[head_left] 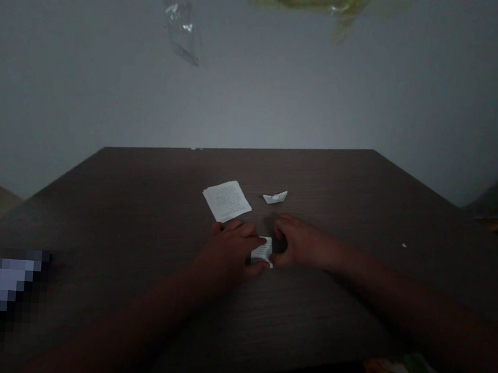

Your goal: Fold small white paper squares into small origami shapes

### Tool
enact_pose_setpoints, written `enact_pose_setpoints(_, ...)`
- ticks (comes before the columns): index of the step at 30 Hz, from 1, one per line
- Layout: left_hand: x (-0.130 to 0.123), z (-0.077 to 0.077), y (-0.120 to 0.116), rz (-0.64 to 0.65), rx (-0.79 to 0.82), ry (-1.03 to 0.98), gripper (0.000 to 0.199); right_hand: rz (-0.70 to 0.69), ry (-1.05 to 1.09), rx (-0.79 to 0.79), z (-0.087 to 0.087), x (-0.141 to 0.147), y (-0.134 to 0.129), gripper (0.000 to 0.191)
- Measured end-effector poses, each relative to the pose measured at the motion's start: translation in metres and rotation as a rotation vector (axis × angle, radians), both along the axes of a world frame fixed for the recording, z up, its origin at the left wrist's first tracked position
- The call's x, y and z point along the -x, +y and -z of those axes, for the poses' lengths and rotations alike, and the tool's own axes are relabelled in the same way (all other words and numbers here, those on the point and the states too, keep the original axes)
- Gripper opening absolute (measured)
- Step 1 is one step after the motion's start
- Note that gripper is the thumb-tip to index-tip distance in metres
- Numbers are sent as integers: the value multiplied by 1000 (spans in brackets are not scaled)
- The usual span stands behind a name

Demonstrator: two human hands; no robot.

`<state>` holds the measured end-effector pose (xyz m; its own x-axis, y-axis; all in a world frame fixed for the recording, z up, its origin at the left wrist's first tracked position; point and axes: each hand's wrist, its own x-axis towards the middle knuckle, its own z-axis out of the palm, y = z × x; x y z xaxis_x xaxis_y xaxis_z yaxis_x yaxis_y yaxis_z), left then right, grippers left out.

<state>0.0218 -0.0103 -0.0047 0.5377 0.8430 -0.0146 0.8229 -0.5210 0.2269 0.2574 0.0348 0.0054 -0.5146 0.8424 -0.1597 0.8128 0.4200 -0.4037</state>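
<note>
A small folded piece of printed paper (262, 251) lies on the table between my two hands. My left hand (234, 248) grips it from the left, with the index finger over its top edge and the thumb along its lower edge. At the paper's right edge is my right hand (298, 242), fingers curled and thumb tip at the lower right corner. Just beyond my hands sit a stack of printed paper sheets (227, 201) and, to its right, a small folded paper boat (275, 197). Dim light hides the finer folds.
The dark wooden table (154, 202) reaches back to a pale wall (255, 96). A tiny white scrap (404, 245) lies at the right. A pixelated bright object (3, 288) is at the lower left. Clear plastic (185, 31) hangs on the wall above.
</note>
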Motion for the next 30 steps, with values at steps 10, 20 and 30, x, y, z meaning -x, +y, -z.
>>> enact_pose_setpoints(10, -2, 0, 1, -9, 18, -15, 38, 124, -28, -10, -5, 1, 26, 27)
enact_pose_setpoints(20, 19, 8, 3, 24, 62, -85, 57, 72, 130, -164, 28, -11, 22, 17)
enact_pose_setpoints(30, 30, 11, 8, 148, -11, -136, 46, -335, 461, -202, 39, -16, 11, 10)
